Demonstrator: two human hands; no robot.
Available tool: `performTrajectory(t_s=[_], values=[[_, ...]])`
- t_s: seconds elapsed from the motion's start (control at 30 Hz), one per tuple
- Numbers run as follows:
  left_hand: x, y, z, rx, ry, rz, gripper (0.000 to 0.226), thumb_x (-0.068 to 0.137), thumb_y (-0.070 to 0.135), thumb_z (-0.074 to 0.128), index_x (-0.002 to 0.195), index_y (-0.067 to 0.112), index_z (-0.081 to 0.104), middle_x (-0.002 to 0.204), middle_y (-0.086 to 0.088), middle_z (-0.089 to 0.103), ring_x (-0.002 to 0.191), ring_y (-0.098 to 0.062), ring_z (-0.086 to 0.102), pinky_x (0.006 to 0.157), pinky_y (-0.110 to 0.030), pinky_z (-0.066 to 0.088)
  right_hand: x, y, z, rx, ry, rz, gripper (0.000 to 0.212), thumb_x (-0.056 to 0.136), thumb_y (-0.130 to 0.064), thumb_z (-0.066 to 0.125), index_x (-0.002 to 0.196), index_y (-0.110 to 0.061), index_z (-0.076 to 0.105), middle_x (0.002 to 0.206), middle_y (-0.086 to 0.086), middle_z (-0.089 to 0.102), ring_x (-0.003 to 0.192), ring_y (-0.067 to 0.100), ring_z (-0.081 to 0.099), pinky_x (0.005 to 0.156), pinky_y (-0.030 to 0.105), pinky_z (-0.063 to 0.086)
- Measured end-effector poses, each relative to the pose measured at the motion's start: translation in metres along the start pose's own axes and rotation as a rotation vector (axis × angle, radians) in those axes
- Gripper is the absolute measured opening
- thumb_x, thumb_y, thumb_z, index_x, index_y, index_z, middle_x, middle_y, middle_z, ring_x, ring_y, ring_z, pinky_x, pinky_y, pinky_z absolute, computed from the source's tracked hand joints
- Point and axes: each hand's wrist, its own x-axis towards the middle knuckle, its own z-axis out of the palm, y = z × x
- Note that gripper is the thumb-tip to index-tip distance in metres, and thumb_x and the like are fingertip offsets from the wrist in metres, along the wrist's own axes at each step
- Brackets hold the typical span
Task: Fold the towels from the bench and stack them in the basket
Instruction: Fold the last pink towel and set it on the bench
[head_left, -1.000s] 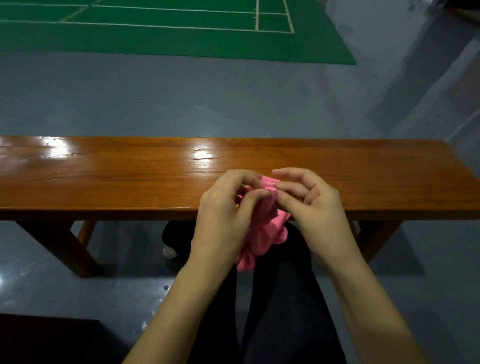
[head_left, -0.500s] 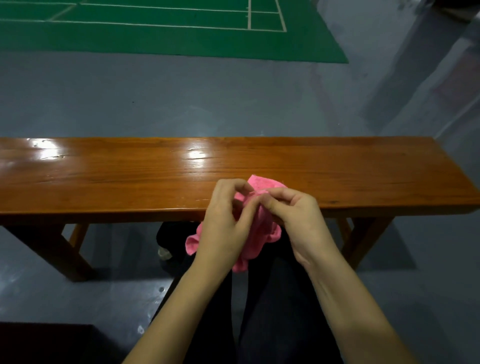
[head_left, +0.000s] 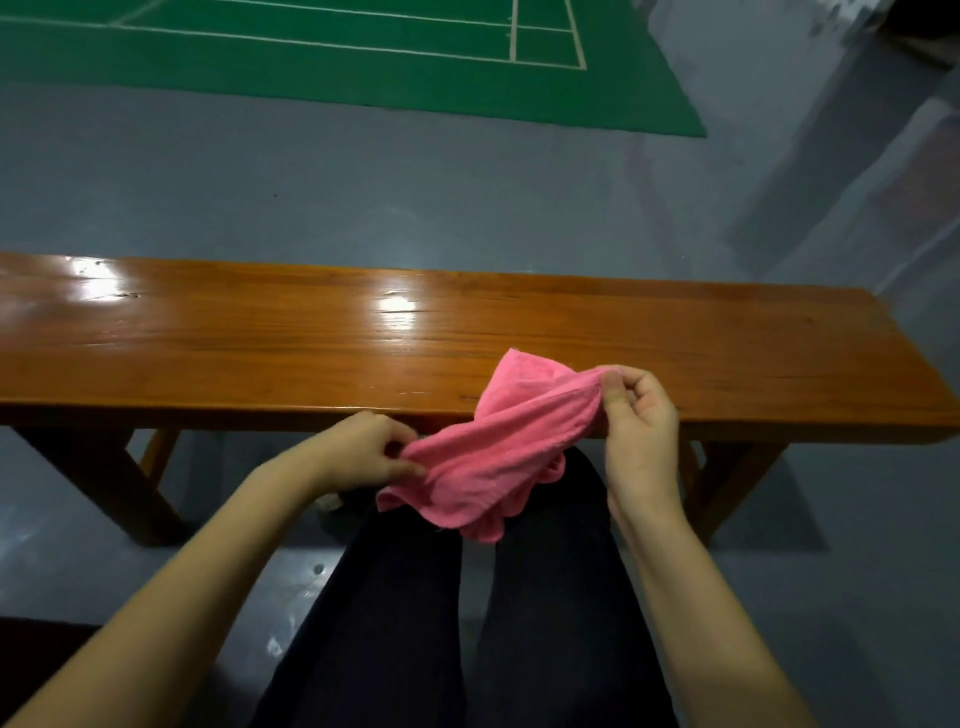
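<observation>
Left hand (head_left: 363, 451) and right hand (head_left: 636, 410), bunched together a second ago, have drawn apart, each pinching an edge of the pink towel (head_left: 498, 447), now half-spread over the bench (head_left: 260, 353) edge, folding not begun.

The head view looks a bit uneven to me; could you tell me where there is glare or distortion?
Head view: bright glare patches on the glossy bench top; wide-angle bending shows in its edges; the pink towel and both hands, left hand and right hand, are reasonably sharp.
</observation>
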Motion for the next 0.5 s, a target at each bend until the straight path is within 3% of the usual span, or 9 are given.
performTrajectory(t_s=[0.07, 0.13, 0.17, 0.27, 0.3, 0.37, 0.43, 0.5], values=[[0.002, -0.002, 0.004, 0.147, -0.162, 0.007, 0.026, 0.083, 0.052, 0.063, 0.076, 0.027, 0.065, 0.071, 0.009, 0.066, 0.064, -0.002, 0.058, 0.069, -0.02, 0.039, 0.0, 0.001, -0.003, 0.004, -0.003, -0.006, 0.014, 0.098, -0.016, 0.049, 0.097, -0.009, 0.06, 0.084, -0.001, 0.064, 0.07, -0.003, 0.058, 0.065, 0.011, 0.047], [0.001, -0.002, 0.001, 0.155, -0.138, 0.08, 0.031, 0.082, 0.054, 0.061, 0.067, 0.026, 0.059, 0.065, 0.008, 0.061, 0.06, -0.005, 0.053, 0.069, -0.025, 0.036, 0.002, 0.002, -0.005, 0.026, 0.025, 0.014, 0.015, 0.098, -0.015, 0.048, 0.101, -0.005, 0.06, 0.084, -0.002, 0.063, 0.069, -0.005, 0.059, 0.062, 0.009, 0.047], [-0.003, -0.001, -0.003, 0.018, -0.06, 0.115, 0.032, 0.079, 0.053, 0.062, 0.064, 0.024, 0.058, 0.061, 0.009, 0.057, 0.056, -0.005, 0.05, 0.063, -0.024, 0.037, 0.004, 0.002, -0.008, 0.043, 0.05, 0.032, 0.016, 0.099, -0.016, 0.047, 0.103, -0.005, 0.059, 0.085, -0.003, 0.063, 0.072, -0.003, 0.059, 0.063, 0.01, 0.048], [-0.016, 0.003, -0.02, -0.537, 0.376, 0.199, 0.038, 0.072, 0.051, 0.061, 0.057, 0.018, 0.05, 0.052, 0.011, 0.042, 0.052, -0.001, 0.037, 0.048, -0.018, 0.027, 0.013, 0.006, -0.015, 0.057, 0.117, 0.066, 0.018, 0.099, -0.018, 0.046, 0.106, -0.007, 0.059, 0.088, -0.002, 0.064, 0.085, 0.008, 0.059, 0.077, 0.019, 0.048], [-0.017, 0.002, -0.026, -0.592, 0.48, 0.224, 0.041, 0.072, 0.051, 0.062, 0.057, 0.017, 0.046, 0.052, 0.011, 0.038, 0.052, -0.001, 0.035, 0.047, -0.018, 0.025, 0.015, 0.008, -0.016, 0.052, 0.125, 0.071, 0.018, 0.099, -0.019, 0.046, 0.105, -0.008, 0.059, 0.089, -0.002, 0.064, 0.086, 0.01, 0.058, 0.08, 0.022, 0.047], [-0.018, -0.002, -0.036, -0.421, 0.519, 0.266, 0.046, 0.072, 0.056, 0.061, 0.056, 0.017, 0.045, 0.051, 0.011, 0.038, 0.051, -0.002, 0.035, 0.047, -0.021, 0.026, 0.017, 0.012, -0.017, 0.051, 0.142, 0.08, 0.017, 0.1, -0.019, 0.045, 0.102, -0.011, 0.059, 0.091, 0.0, 0.063, 0.088, 0.012, 0.058, 0.083, 0.025, 0.047], [-0.017, -0.015, -0.04, -0.069, 0.416, 0.272, 0.05, 0.072, 0.065, 0.055, 0.055, 0.018, 0.046, 0.047, 0.009, 0.041, 0.047, -0.006, 0.037, 0.048, -0.026, 0.029, 0.022, 0.015, -0.018, 0.061, 0.177, 0.09, 0.018, 0.101, -0.019, 0.044, 0.102, -0.009, 0.058, 0.09, 0.001, 0.061, 0.089, 0.014, 0.056, 0.087, 0.029, 0.046], [-0.018, -0.031, -0.044, 0.138, 0.301, 0.23, 0.057, 0.07, 0.075, 0.046, 0.053, 0.021, 0.042, 0.045, 0.006, 0.042, 0.045, -0.009, 0.038, 0.048, -0.029, 0.03, 0.028, 0.016, -0.02, 0.07, 0.221, 0.1, 0.016, 0.101, -0.018, 0.043, 0.096, -0.012, 0.058, 0.087, -0.001, 0.059, 0.086, 0.012, 0.055, 0.085, 0.028, 0.045]])
